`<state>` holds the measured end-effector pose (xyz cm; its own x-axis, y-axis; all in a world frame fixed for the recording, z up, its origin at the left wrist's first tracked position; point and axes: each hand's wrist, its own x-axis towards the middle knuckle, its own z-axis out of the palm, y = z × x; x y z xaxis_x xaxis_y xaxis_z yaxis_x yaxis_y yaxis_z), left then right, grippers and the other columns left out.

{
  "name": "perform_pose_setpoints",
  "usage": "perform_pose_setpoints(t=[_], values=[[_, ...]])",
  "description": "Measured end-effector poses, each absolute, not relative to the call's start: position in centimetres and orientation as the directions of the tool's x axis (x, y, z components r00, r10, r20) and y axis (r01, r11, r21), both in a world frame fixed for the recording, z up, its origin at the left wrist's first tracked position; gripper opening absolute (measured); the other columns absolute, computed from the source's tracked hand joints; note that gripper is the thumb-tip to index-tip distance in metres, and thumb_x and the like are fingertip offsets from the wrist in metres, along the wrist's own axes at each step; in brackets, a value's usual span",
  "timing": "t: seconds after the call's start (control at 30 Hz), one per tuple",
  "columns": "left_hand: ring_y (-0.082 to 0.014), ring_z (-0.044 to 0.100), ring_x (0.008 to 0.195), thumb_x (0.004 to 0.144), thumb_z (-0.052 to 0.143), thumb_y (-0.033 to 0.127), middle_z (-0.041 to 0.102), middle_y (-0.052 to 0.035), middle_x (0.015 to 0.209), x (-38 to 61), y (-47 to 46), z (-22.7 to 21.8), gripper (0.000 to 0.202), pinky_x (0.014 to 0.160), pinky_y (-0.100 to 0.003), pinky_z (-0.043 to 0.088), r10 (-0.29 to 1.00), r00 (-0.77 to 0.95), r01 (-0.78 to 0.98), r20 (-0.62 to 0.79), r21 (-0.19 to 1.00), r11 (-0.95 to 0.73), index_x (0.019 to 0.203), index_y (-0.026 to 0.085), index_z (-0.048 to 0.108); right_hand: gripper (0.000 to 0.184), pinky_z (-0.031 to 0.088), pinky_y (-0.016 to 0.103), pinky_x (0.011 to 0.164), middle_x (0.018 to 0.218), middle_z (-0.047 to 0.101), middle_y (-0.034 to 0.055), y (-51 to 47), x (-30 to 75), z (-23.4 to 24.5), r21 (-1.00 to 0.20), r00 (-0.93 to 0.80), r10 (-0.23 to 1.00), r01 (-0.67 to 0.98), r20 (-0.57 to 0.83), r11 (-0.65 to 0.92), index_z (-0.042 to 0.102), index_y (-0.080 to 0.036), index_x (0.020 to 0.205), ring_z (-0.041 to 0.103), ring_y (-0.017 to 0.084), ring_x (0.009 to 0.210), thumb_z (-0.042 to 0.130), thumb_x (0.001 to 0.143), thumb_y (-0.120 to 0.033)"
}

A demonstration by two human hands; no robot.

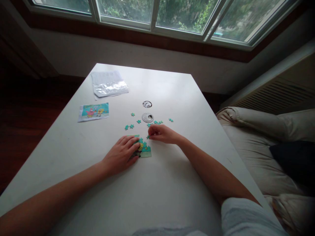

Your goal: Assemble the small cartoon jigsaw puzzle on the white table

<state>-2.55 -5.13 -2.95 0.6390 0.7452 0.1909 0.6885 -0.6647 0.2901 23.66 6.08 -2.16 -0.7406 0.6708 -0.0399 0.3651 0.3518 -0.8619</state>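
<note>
A small, partly joined jigsaw puzzle with teal and yellow cartoon colours lies on the white table. My left hand rests flat on the puzzle's left part, fingers stretched out over it. My right hand is pinched on a small teal puzzle piece just above the puzzle's upper right corner. Several loose teal pieces are scattered beyond the hands.
A cartoon reference picture lies to the left, with a plastic bag on paper farther back. Two small round metal lids sit near the loose pieces. A cushioned seat is on the right, windows ahead.
</note>
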Motion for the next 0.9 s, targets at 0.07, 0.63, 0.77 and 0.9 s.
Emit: perform_pose_setpoints(t=[0.07, 0.63, 0.77, 0.9], values=[[-0.0313, 0.045, 0.136, 0.095, 0.056, 0.033, 0.054, -0.0118, 0.144, -2.6, -5.0, -3.0, 0.038, 0.117, -0.053, 0.036, 0.743, 0.641, 0.684, 0.192, 0.297, -0.666, 0.132, 0.021, 0.056, 0.012, 0.041, 0.023, 0.066, 0.079, 0.062, 0.0001, 5.4, 22.3, -3.1, -0.887, -0.657, 0.753, 0.327, 0.035, 0.327, 0.063, -0.017, 0.090, 0.053, 0.012, 0.072, 0.066, 0.085, -0.028], [-0.0317, 0.047, 0.132, 0.093, 0.058, 0.033, 0.055, -0.0127, 0.139, -2.3, -4.9, -2.9, 0.040, 0.116, -0.053, 0.038, 0.738, 0.646, 0.672, 0.194, 0.313, -0.670, 0.130, 0.021, 0.055, 0.010, 0.038, 0.028, 0.077, 0.077, 0.062, 0.0004, 3.0, 19.4, -4.4, -0.696, -0.490, 0.843, 0.525, 0.224, 0.490, 0.065, -0.019, 0.082, 0.051, 0.016, 0.081, 0.066, 0.083, -0.009], [-0.0317, 0.047, 0.132, 0.093, 0.058, 0.033, 0.056, -0.0129, 0.138, -2.3, -4.9, -2.9, 0.039, 0.116, -0.052, 0.038, 0.737, 0.648, 0.672, 0.194, 0.311, -0.672, 0.130, 0.019, 0.056, 0.009, 0.038, 0.029, 0.079, 0.078, 0.061, 0.0007, 3.2, 19.5, -4.6, -0.658, -0.511, 0.827, 0.543, 0.235, 0.522, 0.066, -0.019, 0.083, 0.050, 0.016, 0.082, 0.067, 0.085, -0.010], [-0.0322, 0.046, 0.133, 0.093, 0.058, 0.034, 0.055, -0.0134, 0.139, -2.3, -4.8, -3.0, 0.040, 0.116, -0.053, 0.038, 0.738, 0.650, 0.675, 0.180, 0.309, -0.670, 0.130, 0.019, 0.056, 0.007, 0.038, 0.030, 0.083, 0.081, 0.060, 0.0025, 3.2, 19.5, -4.6, -0.603, -0.534, 0.809, 0.569, 0.247, 0.560, 0.068, -0.019, 0.084, 0.049, 0.018, 0.086, 0.067, 0.088, -0.013]])
